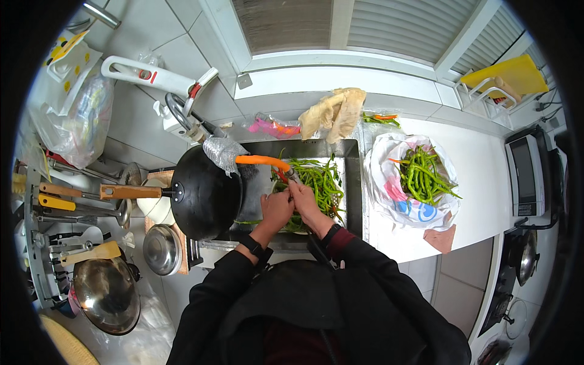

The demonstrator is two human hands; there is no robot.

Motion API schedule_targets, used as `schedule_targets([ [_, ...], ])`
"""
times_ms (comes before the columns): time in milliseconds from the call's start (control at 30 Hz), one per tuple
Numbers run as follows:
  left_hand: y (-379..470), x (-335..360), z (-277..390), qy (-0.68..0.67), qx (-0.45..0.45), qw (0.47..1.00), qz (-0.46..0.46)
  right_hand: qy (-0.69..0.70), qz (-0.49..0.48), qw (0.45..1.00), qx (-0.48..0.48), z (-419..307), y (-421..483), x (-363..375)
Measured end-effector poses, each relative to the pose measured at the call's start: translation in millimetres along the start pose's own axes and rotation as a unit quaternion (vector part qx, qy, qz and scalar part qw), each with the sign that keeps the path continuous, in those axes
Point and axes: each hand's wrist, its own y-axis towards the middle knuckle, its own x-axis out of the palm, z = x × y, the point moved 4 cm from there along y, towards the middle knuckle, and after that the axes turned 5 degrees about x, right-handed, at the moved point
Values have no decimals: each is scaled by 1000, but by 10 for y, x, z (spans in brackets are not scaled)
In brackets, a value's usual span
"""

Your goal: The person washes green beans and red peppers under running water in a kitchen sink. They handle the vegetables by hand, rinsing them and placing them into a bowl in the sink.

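Note:
My left hand (pixel 277 210) and my right hand (pixel 306 202) meet over the metal sink (pixel 353 182), fingertips close together just below the nozzle of an orange faucet hose (pixel 260 159). What lies between the fingers is too small to tell. Below and beside the hands, long green chili peppers (pixel 321 182) fill a light-coloured colander, with a few red ones at its left. Right of the sink, an opened plastic bag (pixel 376 191) holds more green chili peppers (pixel 422 175). One green pepper lies near my left wrist.
A black wok (pixel 205 200) with a wooden handle covers the sink's left side. Cloths (pixel 335 114) hang at the back edge, beside bagged chilies (pixel 381 119). A steel lid (pixel 162 250) and hanging utensils stand left. A white appliance (pixel 527 175) is far right.

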Motion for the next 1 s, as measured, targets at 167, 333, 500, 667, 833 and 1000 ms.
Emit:
schedule_targets([
  [167, 68, -30, 4, 113, 125, 986, 6, 217, 12, 970, 110, -24, 74, -127],
  [333, -13, -7, 62, 212, 161, 963, 54, 243, 10, 950, 199, 97, 64, -144],
  [500, 38, 20, 40, 75, 25, 997, -12, 244, -38, 959, 138, 218, 44, 11],
  [667, 107, 105, -261, -388, -71, 918, -50, 103, -32, 994, -18, 144, -15, 93],
  [833, 50, 89, -90, -65, 110, 990, 58, 226, 41, 966, 121, 93, 188, -92],
  [1000, 66, 96, -141, -371, -11, 928, -39, 266, 59, 957, 101, -91, 258, -325],
])
